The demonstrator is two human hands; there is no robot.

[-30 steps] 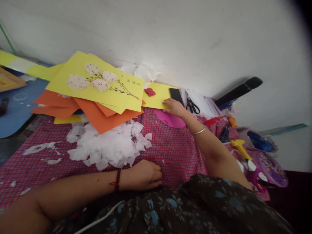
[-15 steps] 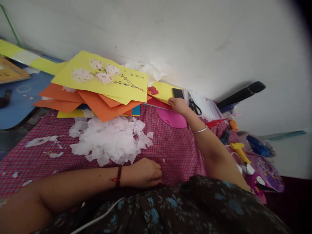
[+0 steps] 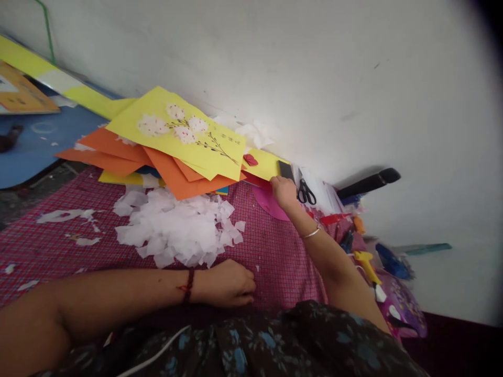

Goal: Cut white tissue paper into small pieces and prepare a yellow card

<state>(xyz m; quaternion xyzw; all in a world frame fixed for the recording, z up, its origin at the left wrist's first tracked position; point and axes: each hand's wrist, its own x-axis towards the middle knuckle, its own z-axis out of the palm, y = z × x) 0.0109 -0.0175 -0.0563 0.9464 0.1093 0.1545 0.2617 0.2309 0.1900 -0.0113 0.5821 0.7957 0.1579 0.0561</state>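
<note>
My right hand (image 3: 284,192) reaches to the back of the table. Its fingertips are pinched at the front edge of a yellow sheet of paper (image 3: 267,163), which has a small red paper piece (image 3: 250,159) on it. Red paper shows under that edge. A pink paper piece (image 3: 267,201) lies just below the hand, and a flat black object (image 3: 285,170) is right behind it. My left hand (image 3: 226,283) rests closed on the checked cloth near my body, with nothing visible in it. A pile of torn white paper (image 3: 178,225) lies beyond the left hand.
Orange sheets (image 3: 118,149) lie stacked under a yellow flower picture (image 3: 181,133). Black-handled scissors (image 3: 306,191) lie right of my right hand. Farther right are a yellow glue gun (image 3: 366,264) and a long black object (image 3: 369,182) against the wall. A blue surface (image 3: 23,152) adjoins at left.
The view has shifted and tilted, so the wall-side things at right appear lower and farther left. My right hand remains at the yellow sheet's edge; my left hand stays resting on the cloth.
</note>
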